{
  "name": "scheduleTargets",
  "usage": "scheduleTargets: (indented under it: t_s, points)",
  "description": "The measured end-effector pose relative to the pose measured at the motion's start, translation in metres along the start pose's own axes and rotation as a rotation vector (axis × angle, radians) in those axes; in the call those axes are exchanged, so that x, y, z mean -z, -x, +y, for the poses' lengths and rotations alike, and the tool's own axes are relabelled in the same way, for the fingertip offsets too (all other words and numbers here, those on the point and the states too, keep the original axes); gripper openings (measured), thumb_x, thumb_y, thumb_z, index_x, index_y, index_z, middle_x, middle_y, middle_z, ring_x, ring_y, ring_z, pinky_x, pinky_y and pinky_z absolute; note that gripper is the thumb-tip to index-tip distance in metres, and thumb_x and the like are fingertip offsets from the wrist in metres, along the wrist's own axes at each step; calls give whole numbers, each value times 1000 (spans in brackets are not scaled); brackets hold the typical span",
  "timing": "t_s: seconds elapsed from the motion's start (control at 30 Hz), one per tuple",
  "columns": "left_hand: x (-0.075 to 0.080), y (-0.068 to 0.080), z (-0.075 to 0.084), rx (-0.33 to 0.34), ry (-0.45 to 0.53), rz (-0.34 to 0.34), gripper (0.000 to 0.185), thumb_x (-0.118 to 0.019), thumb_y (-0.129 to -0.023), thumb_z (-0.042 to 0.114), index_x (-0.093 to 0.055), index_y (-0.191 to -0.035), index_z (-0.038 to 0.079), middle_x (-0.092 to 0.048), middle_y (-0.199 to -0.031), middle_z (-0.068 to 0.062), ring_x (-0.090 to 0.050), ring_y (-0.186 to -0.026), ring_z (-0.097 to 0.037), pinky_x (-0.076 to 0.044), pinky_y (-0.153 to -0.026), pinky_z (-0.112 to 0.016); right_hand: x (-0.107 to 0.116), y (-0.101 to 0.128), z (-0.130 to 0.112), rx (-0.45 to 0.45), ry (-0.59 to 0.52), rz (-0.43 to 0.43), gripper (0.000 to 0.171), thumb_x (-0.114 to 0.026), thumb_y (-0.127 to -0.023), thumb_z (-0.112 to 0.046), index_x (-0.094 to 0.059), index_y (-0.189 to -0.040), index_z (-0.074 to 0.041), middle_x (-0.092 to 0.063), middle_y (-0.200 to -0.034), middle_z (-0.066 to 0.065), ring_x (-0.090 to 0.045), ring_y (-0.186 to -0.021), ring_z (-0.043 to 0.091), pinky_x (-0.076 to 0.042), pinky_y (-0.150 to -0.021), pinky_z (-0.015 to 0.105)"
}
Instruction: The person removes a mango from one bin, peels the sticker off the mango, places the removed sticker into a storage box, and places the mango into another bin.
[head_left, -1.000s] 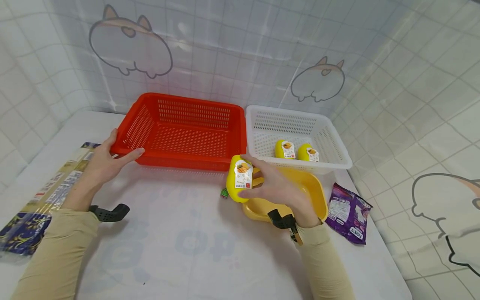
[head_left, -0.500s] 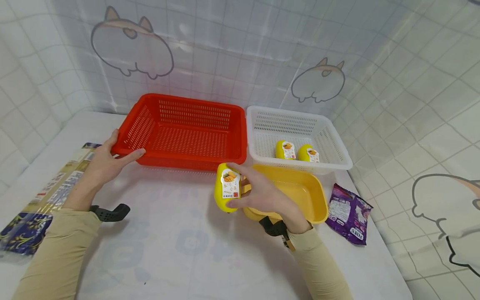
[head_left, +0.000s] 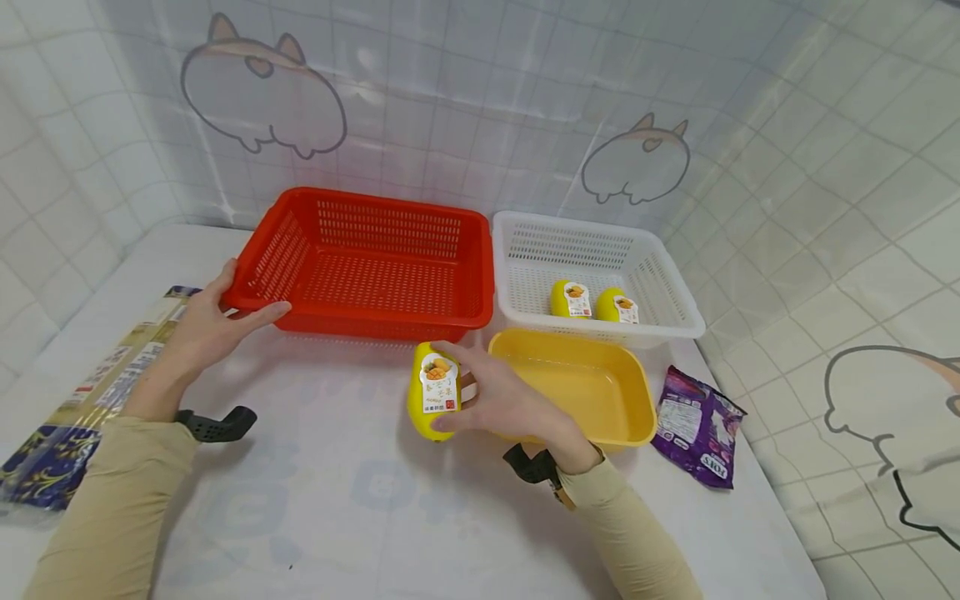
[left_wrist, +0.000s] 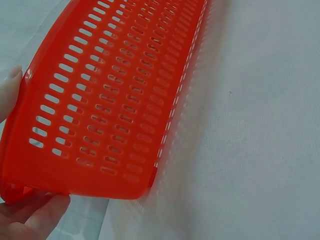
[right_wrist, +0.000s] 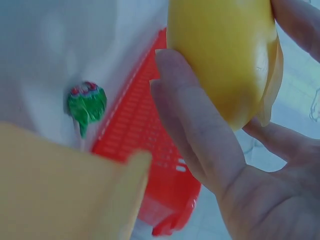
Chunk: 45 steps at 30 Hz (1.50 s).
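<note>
My right hand holds a yellow mango-shaped container over the table, its mango label facing up. Thumb and fingers wrap its right side; the right wrist view shows fingers around the smooth yellow container. At the front left corner of the red plastic basket, my left hand grips the rim, its thumb along the front. In the left wrist view, fingertips touch the corner of the slotted red basket. Two matching yellow containers sit inside the white basket.
A yellow tub stands before the white basket. Right of it lies a purple snack bag. A gold-and-blue package lies under the left forearm. The right wrist view shows a green-wrapped lollipop on the table.
My right hand has carried the yellow mango-shaped container left and toward me, away from the yellow tub. The left hand has stayed at the red basket's corner.
</note>
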<state>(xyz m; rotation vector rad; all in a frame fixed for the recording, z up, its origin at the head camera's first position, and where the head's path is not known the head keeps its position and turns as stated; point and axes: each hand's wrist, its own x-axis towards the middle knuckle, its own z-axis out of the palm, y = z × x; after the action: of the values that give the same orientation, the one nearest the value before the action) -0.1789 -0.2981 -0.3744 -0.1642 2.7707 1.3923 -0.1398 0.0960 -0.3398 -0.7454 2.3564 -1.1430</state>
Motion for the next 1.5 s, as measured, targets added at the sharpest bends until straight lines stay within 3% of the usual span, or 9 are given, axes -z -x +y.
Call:
scheduleTargets:
  t_s: [0.23, 0.43, 0.63, 0.87, 1.0, 1.23, 1.43, 1.5]
  points:
    - [0, 0, 1, 1, 0, 6, 112, -64, -87, 63, 16, -157, 25, -15, -164, -26, -24, -138, -47, -40, -96, -65, -15, -4, 1, 8, 18, -22, 90, -85, -79, -19, -37, -155, -25, -50, -125, -3, -55, -106, 18, -59, -89, 38]
    - [0, -1, 1, 2, 9, 20, 114, -65, -87, 62, 14, -158, 22, -14, -164, -24, -25, -138, -46, -40, -99, -65, -26, -6, 2, 3, 110, -38, 90, -85, -79, -26, -37, -154, -29, -51, -126, -5, -50, -109, 11, -56, -86, 26]
    - [2, 1, 3, -10, -39, 34, 115, -65, -87, 63, 13, -158, 18, -13, -164, -26, -28, -136, -47, -38, -100, -67, -34, -8, 3, -14, 160, -59, 91, -86, -79, -29, -36, -155, -29, -49, -133, -4, -51, -106, 11, -53, -86, 22]
    - [5, 3, 9, -24, -123, 71, 121, -67, -84, 65, 12, -158, 11, -11, -160, -34, -29, -135, -53, -33, -100, -75, -40, -10, 7, -23, 159, -77, 91, -85, -80, -31, -34, -155, -31, -48, -129, -1, -59, -94, 8, -52, -83, 18]
    - [5, 5, 14, -35, -180, 102, 122, -68, -83, 66, 10, -159, 11, -3, -163, -32, -24, -138, -56, -32, -100, -78, -43, -11, 9, -36, 190, -79, 91, -84, -80, -35, -33, -156, -32, -49, -128, -1, -58, -96, 9, -51, -83, 18]
    - [5, 6, 20, -18, -207, 123, 124, -67, -81, 69, 11, -159, 11, -2, -163, -31, -21, -140, -56, -33, -100, -77, -45, -12, 10, -40, 242, -75, 91, -83, -81, -39, -32, -156, -32, -50, -122, -1, -53, -98, 12, -49, -78, 21]
    - [4, 15, 32, -71, -252, 160, 121, -67, -84, 65, 12, -159, 14, 4, -165, -26, -9, -147, -53, -29, -100, -79, -44, -13, 12, -36, 221, -77, 89, -82, -81, -40, -32, -154, -25, -52, -125, -9, -48, -111, 8, -47, -96, 26]
    - [1, 20, 40, -110, -269, 184, 116, -69, -86, 59, 10, -160, 16, 1, -165, -24, -11, -147, -52, -30, -99, -79, -43, -14, 12, -36, 199, -88, 90, -83, -81, -40, -32, -153, -22, -53, -124, -10, -48, -112, 7, -47, -99, 26]
